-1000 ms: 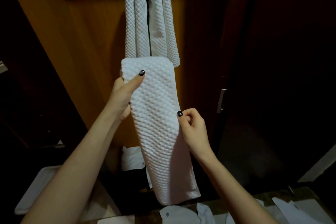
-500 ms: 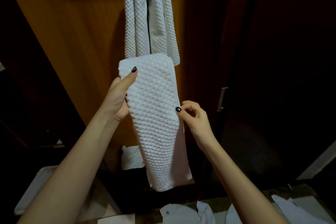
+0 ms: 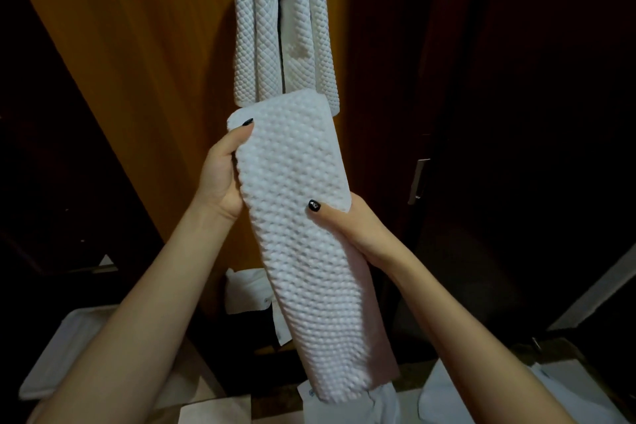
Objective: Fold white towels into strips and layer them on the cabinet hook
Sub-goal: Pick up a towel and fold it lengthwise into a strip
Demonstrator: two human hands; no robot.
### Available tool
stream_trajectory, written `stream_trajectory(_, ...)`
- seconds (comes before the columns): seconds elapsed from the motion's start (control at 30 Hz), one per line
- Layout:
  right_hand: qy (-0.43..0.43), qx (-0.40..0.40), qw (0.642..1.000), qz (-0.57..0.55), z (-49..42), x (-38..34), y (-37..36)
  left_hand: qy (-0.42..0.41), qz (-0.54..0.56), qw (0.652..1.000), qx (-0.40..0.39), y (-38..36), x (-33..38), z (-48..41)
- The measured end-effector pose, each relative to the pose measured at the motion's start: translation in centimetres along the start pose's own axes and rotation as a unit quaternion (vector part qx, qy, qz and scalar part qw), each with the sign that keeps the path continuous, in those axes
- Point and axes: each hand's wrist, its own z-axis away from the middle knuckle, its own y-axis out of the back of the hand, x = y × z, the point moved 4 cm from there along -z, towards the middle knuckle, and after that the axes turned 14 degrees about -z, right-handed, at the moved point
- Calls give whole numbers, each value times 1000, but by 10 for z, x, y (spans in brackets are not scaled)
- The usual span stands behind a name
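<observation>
Currently: folded towel strip [image 3: 303, 234], upright, just below hung towels [image 3: 285, 27]; folding looks done, hanging pending. Your left hand [image 3: 220, 179] grips its upper left edge; your right hand [image 3: 347, 227] pinches right edge mid-length. Hook out of view. Next, likely: lift strip, drape over hook atop others.

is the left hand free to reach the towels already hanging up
Probably not yet: the left hand grips the folded towel. The hanging towels are just above, with nothing between.
</observation>
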Motion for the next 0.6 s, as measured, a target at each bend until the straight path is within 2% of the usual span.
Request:
stream_trajectory(0.13,76,49,993,73,8,2,-4,-24,27,999,-3,4,-2,2)
stream_trajectory(0.37,93,170,967,168,35,24,12,-36,43,998,36,13,6,-5)
stream_trajectory(0.53,92,195,956,199,46,24,15,-50,52,997,40,6,11,-9)
stream_trajectory(0.6,76,167,962,201,48,24,18,-59,58,996,28,1,16,-12)
